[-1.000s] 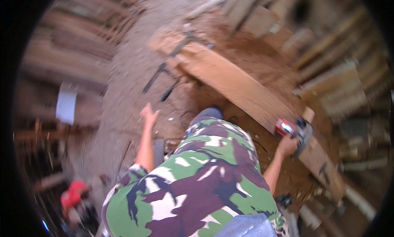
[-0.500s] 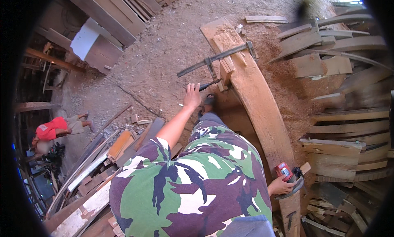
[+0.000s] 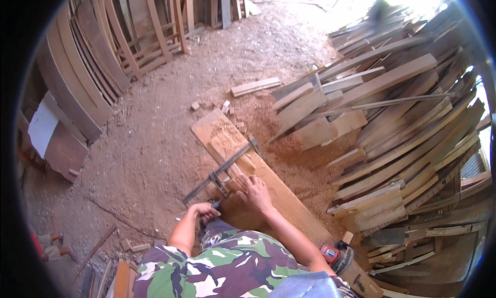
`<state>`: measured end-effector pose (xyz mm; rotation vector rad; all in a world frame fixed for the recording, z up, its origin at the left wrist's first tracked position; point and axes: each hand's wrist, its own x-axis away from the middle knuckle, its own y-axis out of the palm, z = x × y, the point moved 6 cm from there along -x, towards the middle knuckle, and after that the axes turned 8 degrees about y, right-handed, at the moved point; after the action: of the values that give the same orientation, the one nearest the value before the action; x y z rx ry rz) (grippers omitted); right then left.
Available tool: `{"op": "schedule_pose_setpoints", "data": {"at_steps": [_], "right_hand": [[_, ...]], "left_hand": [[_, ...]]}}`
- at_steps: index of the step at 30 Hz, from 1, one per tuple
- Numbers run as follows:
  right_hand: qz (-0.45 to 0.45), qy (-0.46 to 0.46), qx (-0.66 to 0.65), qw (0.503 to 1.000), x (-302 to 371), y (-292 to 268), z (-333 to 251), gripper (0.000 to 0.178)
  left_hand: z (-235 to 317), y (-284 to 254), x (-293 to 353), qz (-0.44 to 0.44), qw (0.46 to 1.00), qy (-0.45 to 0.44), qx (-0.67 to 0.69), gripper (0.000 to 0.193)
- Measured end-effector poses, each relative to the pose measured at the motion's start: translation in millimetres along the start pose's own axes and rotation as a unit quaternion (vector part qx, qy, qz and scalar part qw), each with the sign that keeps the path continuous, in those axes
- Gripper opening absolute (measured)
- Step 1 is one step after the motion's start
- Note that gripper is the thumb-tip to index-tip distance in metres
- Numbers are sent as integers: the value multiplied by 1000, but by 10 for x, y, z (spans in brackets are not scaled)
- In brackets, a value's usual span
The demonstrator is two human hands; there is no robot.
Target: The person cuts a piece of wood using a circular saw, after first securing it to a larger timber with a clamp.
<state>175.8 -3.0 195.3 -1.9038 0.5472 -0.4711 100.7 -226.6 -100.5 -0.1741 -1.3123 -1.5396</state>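
A long wooden plank (image 3: pixel 281 197) runs diagonally in front of me as a bench. Across its far end lies a metal bar clamp (image 3: pixel 230 165), over a smaller piece of wood (image 3: pixel 226 144) and some shavings. My left hand (image 3: pixel 205 210) is closed around the clamp's dark screw handle (image 3: pixel 216 204), below the bar on the plank's left side. My right hand (image 3: pixel 256 193) lies with fingers stretched out on the wood beside the clamp, holding nothing. A red and black power tool (image 3: pixel 330 253) rests on the plank's near end, by my right forearm.
Stacked boards and curved timbers (image 3: pixel 382 138) fill the right side. Sawdust (image 3: pixel 289 148) covers the ground by the plank. Panels and frames (image 3: pixel 139 29) lean at the far left. Another person's legs (image 3: pixel 54 246) show at the left edge.
My right hand has left the power tool and come forward onto the wood by the clamp. My left hand stays on the clamp handle. The view has turned to the right.
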Motion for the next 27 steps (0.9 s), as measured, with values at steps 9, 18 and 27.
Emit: {"op": "schedule_pose_setpoints", "data": {"at_steps": [9, 18, 27], "right_hand": [[-11, -10, 11, 1000, -247, 763, 171, 61], [-20, 20, 26, 999, -261, 851, 105, 71], [-36, 46, -22, 998, -244, 632, 42, 76]], "left_hand": [[301, 331, 327, 463, 717, 158, -497, 35], [30, 130, 214, -124, 975, 23, 185, 29], [383, 486, 516, 467, 701, 249, -478, 56]]}}
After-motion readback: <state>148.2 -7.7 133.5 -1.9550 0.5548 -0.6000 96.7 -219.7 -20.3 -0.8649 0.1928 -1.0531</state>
